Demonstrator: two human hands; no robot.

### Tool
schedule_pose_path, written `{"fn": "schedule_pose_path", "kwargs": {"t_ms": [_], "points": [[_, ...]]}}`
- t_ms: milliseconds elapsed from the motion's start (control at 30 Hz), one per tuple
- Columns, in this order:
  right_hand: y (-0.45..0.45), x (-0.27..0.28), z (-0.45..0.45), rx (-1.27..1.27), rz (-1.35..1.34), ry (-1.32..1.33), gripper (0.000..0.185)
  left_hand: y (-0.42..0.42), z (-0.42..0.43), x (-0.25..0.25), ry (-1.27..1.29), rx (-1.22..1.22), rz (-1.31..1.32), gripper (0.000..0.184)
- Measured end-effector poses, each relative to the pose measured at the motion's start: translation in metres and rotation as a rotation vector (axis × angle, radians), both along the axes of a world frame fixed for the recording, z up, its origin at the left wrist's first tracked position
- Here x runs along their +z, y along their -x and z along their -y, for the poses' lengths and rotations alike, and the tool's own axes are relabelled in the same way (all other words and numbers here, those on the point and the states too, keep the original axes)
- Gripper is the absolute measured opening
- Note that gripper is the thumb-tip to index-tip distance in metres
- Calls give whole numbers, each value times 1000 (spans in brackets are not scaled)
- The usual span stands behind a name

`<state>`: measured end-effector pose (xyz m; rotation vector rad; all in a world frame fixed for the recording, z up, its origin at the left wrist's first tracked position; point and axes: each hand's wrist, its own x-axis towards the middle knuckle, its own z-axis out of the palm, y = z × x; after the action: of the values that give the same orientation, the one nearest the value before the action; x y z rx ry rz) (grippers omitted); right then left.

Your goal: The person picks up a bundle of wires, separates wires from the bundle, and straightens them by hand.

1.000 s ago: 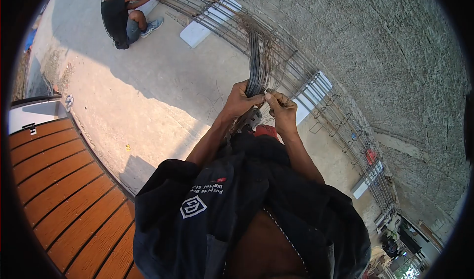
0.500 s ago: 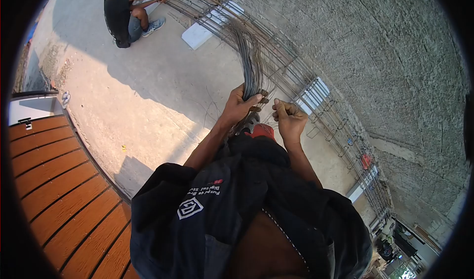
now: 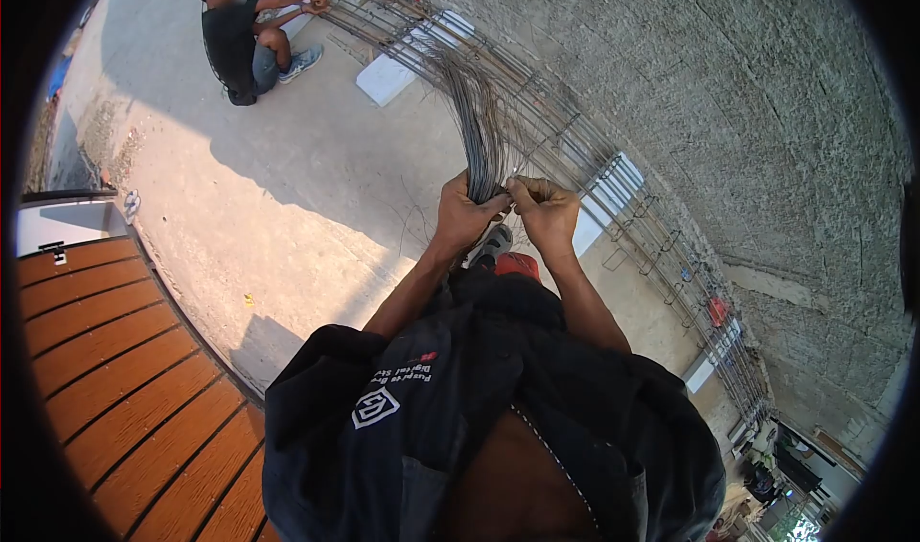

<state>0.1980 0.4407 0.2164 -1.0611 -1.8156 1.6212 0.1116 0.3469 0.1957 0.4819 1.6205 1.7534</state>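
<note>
A thick bundle of thin grey tie wire (image 3: 479, 130) stands up out of my left hand (image 3: 467, 214), which is closed round its lower part. The loose upper ends fan out, some of them brownish. Against the bundle's right side, close to the left fingers, my right hand (image 3: 546, 211) has thumb and fingers pinched together. Whatever lies in that pinch is too fine to make out. Below the hands show my shoe (image 3: 496, 243) and something red (image 3: 517, 266).
A long rebar cage (image 3: 565, 149) runs along the rough concrete wall (image 3: 747, 120), with white blocks (image 3: 385, 79) under it. Another person (image 3: 230, 48) squats at its far end, hands on the bars. An orange slatted panel (image 3: 125, 350) stands at the left.
My right hand has moved left and up to the wire bundle, where its fingertips now meet the left hand's. The left hand keeps its hold. The view has shifted slightly.
</note>
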Motion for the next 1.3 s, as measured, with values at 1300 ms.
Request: {"fn": "schedule_pose_path", "kwargs": {"t_ms": [1300], "points": [[-389, 351, -275, -749, 318, -818, 17, 82, 207, -106, 629, -141, -442, 34]]}}
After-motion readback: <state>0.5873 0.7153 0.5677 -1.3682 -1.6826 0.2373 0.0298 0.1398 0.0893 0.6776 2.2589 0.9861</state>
